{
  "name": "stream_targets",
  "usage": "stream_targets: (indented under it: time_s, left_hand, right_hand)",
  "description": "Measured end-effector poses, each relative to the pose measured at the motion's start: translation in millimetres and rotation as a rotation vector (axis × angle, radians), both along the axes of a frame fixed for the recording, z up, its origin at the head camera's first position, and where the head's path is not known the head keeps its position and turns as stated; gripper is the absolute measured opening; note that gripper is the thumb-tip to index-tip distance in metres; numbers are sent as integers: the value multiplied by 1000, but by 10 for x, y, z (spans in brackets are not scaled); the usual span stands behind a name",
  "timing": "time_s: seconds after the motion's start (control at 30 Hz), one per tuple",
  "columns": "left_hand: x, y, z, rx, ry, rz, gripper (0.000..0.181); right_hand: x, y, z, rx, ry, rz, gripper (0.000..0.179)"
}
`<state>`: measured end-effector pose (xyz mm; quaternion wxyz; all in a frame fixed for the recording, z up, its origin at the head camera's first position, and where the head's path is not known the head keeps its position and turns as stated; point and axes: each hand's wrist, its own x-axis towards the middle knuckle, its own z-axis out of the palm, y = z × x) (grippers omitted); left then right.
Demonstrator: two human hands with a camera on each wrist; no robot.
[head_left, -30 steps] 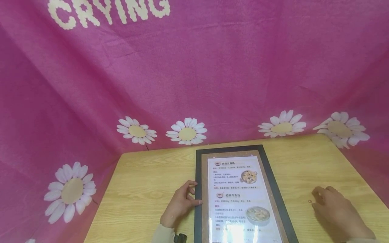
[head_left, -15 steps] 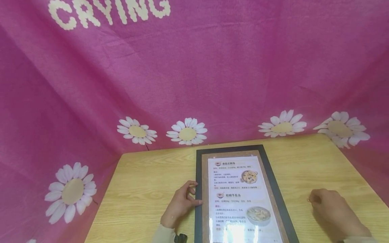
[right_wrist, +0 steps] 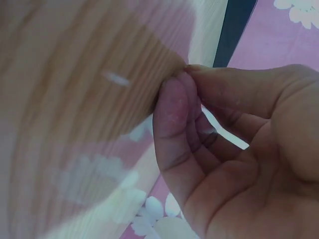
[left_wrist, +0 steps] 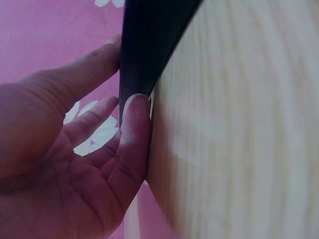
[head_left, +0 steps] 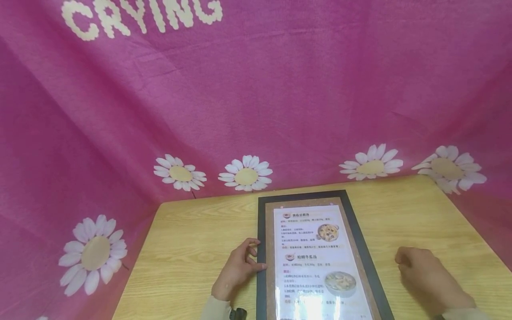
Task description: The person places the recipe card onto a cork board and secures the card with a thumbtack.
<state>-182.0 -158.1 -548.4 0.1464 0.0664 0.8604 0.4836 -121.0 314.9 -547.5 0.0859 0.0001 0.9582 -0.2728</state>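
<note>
On the table lies a dark-framed cork board [head_left: 262, 222] bearing a glossy printed recipe sheet [head_left: 298, 275] with Chinese text and pictures of dishes. My left hand [head_left: 238, 269] grips the board's left edge in the head view, its thumb over the dark border and its fingers bent at the side. The left wrist view shows that hand [left_wrist: 94, 149] against the dark frame edge [left_wrist: 149, 45]. Right of the board, my right hand [head_left: 428, 275] has curled fingers and is low over the table. In the right wrist view its thumb and fingertips [right_wrist: 172, 109] meet; no object is visible between them.
The pale wooden table [head_left: 192, 249] extends on both sides of the board. A magenta cloth [head_left: 260, 98] with daisies and lettering hangs behind and beside it. Small round pins [head_left: 331, 204] sit near the sheet's top corners. Glare whitens the sheet's lower part.
My right hand has shifted left across the table, towards the board, and its thumb and fingers have come together. The left hand and the board have stayed in place.
</note>
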Motion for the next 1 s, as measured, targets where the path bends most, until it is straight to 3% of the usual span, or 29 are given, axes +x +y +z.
stream_targets:
  time_s: [0.2, 0.33, 0.53, 0.8, 1.0]
  left_hand:
    - [5, 7, -12, -16, 1, 0, 63]
    - [16, 15, 4, -17, -2, 5, 64]
    - [17, 25, 31, -19, -3, 7, 64]
    - [11, 24, 31, -17, 1, 8, 64]
    - [14, 17, 26, -9, 1, 16, 64]
  right_hand:
    - [-40, -43, 17, 13, 3, 17, 15]
    - [-51, -26, 38, 9, -46, -4, 10]
    - [-28, -39, 39, -21, -84, -24, 21]
    - [-15, -87, 78, -38, 3, -27, 17]
    - [-61, -244, 147, -123, 203, -5, 13]
